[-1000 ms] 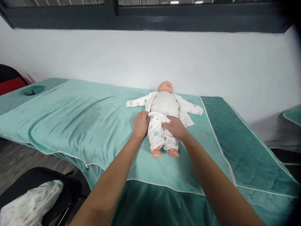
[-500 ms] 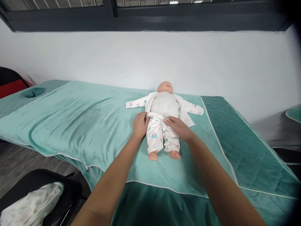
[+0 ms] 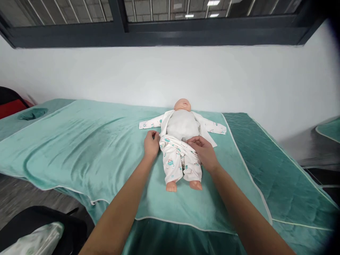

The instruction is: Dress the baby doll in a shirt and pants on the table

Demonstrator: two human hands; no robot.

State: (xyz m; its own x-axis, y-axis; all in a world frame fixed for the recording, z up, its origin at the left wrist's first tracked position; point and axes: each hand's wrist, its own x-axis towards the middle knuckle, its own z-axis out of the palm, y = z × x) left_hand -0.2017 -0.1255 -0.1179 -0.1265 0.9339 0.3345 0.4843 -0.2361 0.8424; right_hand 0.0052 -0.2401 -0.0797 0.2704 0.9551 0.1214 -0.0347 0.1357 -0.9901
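Observation:
A baby doll [image 3: 183, 105] lies on its back on the green bed, its bare feet towards me. It wears a white printed jacket [image 3: 212, 126] spread open over a pale grey torso [image 3: 183, 124], and white printed trousers [image 3: 171, 164]. My right hand [image 3: 205, 152] pinches the trousers' waistband at the doll's hip on the right of the picture. Beside the opposite hip is my left hand [image 3: 152, 144], fingers curled together close to the waistband and the jacket's lower edge. Whatever its fingertips hold, if anything, is hidden.
A light green sheet [image 3: 92, 141] covers much of the bed, with a darker quilted cover [image 3: 262, 152] to the right. Behind rises a white wall [image 3: 119, 76] below a dark window frame [image 3: 186, 33]. At lower left, white patterned cloth [image 3: 39, 241] lies on a black chair [image 3: 69, 226].
My left hand has moved off the front of the waistband to the doll's side. My right hand's fingers have drawn together at the waistband. The camera view has tilted up slightly.

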